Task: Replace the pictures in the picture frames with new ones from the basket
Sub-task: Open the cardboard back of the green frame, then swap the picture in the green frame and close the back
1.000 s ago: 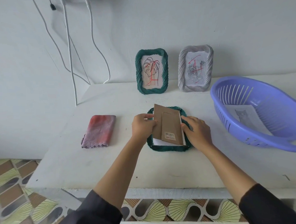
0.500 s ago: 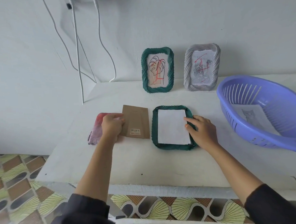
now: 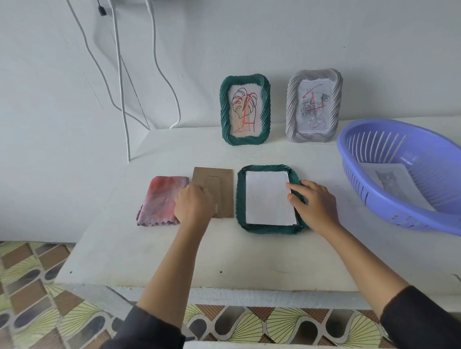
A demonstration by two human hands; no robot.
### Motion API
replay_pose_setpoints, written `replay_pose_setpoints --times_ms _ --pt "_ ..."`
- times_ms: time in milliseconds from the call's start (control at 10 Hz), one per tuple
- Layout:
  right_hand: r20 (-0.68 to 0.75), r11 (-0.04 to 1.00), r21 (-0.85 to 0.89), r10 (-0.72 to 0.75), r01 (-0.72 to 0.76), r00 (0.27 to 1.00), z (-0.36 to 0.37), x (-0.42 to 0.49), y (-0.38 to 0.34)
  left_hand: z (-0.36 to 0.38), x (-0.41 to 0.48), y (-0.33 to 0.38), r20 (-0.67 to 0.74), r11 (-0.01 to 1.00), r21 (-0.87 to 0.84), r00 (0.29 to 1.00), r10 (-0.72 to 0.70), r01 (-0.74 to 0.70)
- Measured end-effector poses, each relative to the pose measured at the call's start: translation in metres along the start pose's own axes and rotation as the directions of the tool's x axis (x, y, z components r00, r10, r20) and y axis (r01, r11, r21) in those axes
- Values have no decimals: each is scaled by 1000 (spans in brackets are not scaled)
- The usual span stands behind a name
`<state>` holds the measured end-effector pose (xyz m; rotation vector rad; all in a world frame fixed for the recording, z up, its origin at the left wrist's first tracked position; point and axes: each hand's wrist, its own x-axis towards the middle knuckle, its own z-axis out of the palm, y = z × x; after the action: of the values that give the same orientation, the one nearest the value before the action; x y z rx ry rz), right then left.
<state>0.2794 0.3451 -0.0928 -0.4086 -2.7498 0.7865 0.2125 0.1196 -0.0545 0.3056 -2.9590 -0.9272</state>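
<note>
My right hand on the dark green ribbed frame, left hand on the brown cardboard backing board.
Right fingers lie relaxed, pressing the frame's right rim; left fingers curl on the board, grasp unclear. Frame lies face down, white paper sheet inside, board just left. A purple plastic basket, cat picture inside, at right.

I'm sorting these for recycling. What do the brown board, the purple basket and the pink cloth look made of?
The brown board looks like matte cardboard: thin, flat, with a cut flap outline. The purple basket seems moulded plastic, smooth, with slotted walls. The pink cloth is probably soft woven or microfibre fabric: folded, zigzag-cut edge.
</note>
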Motion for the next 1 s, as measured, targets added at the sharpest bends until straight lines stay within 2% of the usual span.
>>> replay_pose_setpoints --times_ms 100,200,300,400,500,600,1000 --pt "1 1000 2 0 0 1000 0 -1 1 6 -11 6 22 989 145 1000 -8 5" --pt "1 1000 4 -6 6 1000 0 0 -1 5 -16 13 -6 992 127 1000 25 -24" --pt "0 1000 2 -12 12 1000 1 1 -2 6 -20 23 -7 987 1 987 158 -158" --pt "-2 1000 7 -5 5 1000 1 1 -2 16 -25 32 126 971 14 964 234 -238" --pt "8 1000 9 -8 8 1000 1 0 -2 28 -31 31 189 964 72 953 237 -254" --pt "-2 1000 11 -12 12 1000 1 1 -1 33 -33 29 152 966 65 959 239 -251" --pt "-33 999 29 -37 38 999 -1 -1 -6 28 -32 32 84 973 -194 986 141 -122"
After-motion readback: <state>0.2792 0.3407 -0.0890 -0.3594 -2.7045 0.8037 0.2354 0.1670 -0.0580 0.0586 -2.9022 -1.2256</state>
